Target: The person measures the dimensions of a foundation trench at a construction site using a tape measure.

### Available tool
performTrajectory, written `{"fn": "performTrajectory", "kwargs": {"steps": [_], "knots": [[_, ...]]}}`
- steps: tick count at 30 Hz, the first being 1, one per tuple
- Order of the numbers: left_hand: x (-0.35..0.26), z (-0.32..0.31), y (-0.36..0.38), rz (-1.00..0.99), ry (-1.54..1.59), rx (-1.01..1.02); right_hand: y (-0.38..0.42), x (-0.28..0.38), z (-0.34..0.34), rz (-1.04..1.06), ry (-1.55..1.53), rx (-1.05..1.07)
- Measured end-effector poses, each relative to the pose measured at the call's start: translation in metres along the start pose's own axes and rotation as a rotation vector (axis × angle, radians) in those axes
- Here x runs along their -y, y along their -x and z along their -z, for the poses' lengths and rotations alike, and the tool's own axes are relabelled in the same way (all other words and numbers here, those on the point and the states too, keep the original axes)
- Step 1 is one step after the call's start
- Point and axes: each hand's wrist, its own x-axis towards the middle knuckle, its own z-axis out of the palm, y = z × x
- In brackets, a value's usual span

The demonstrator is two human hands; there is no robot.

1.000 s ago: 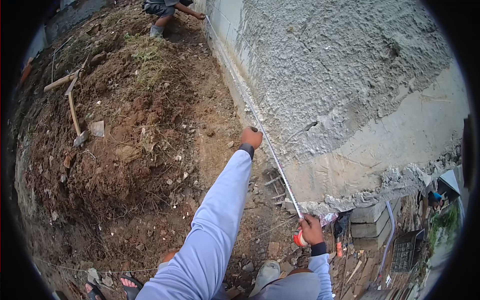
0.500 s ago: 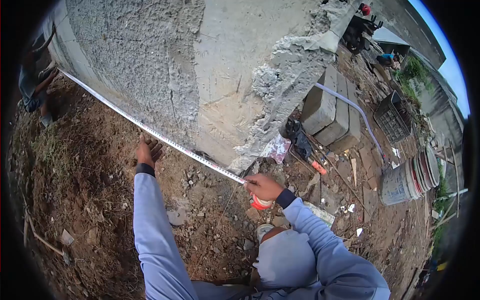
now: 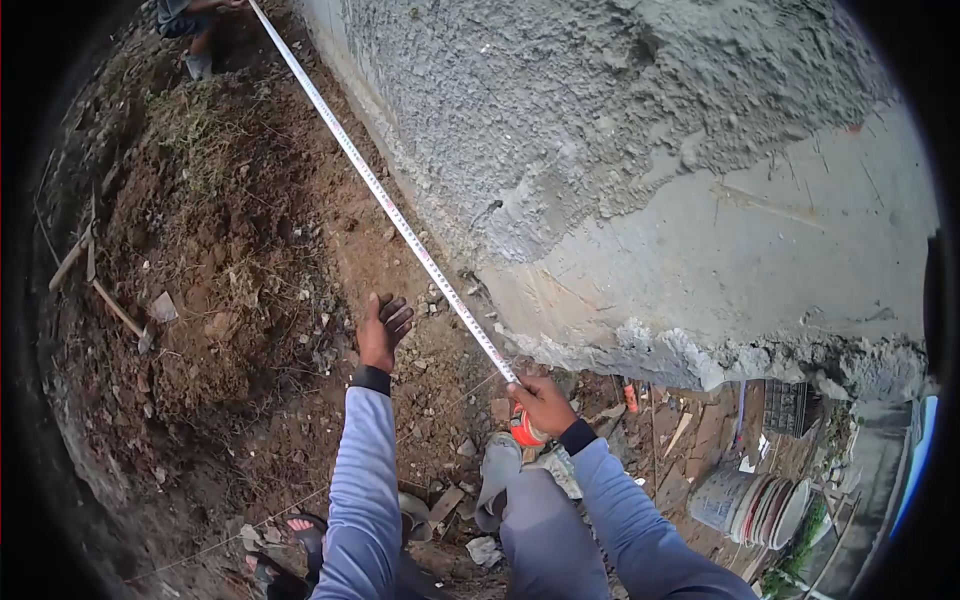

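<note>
A white tape measure blade stretches diagonally along the foot of a rough concrete wall. My right hand grips its near end, with the red tape measure case partly hidden beneath the fingers. At the top left, another person's hand is at the far end of the blade. My left hand hovers over the soil left of the blade, fingers spread and holding nothing. The blade runs apart from that hand.
Loose soil with rubble lies on the left, beside a wooden stick. Nested buckets and a black crate stand lower right. Another person's sandalled foot is near the bottom left, by a thin string.
My view has turned, so wall and tape appear steeper and the wall corner sits lower. My right hand still holds the tape measure; my left hand stays open beside the blade.
</note>
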Motion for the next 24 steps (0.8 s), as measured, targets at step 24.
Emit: {"fn": "performTrajectory", "kwargs": {"steps": [24], "knots": [[-0.018, -0.090, 0.518, 0.233, -0.055, -0.601, 0.181, 0.230, 0.086, -0.316, -0.142, 0.309]]}}
